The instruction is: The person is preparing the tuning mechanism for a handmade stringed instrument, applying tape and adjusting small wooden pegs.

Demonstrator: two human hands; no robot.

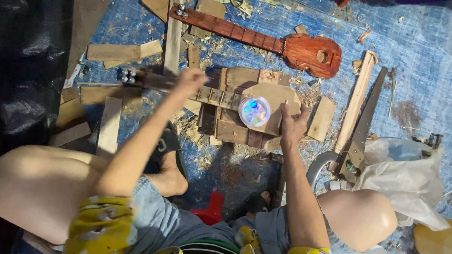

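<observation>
While we sit on the floor over a blue tarp [433, 58] strewn with shavings, a crumpled white plastic bag [404, 178] lies at its right edge beside our right knee, with a yellowish package [447, 244] just past it; we cannot make out any label. Near the middle of the tarp lies an unfinished small guitar [228, 97], its pale body resting on a block of wood scraps [234, 130], its neck reaching left. A shiny round disc [254, 111] sits on the body. Our left hand [189, 80] curls closed around the neck. Our right hand [293, 125] lies flat, fingers [285, 109] spread open, pressing the body's right edge just beside the disc. A finished reddish guitar [277, 41] lies farther toward the far edge.
</observation>
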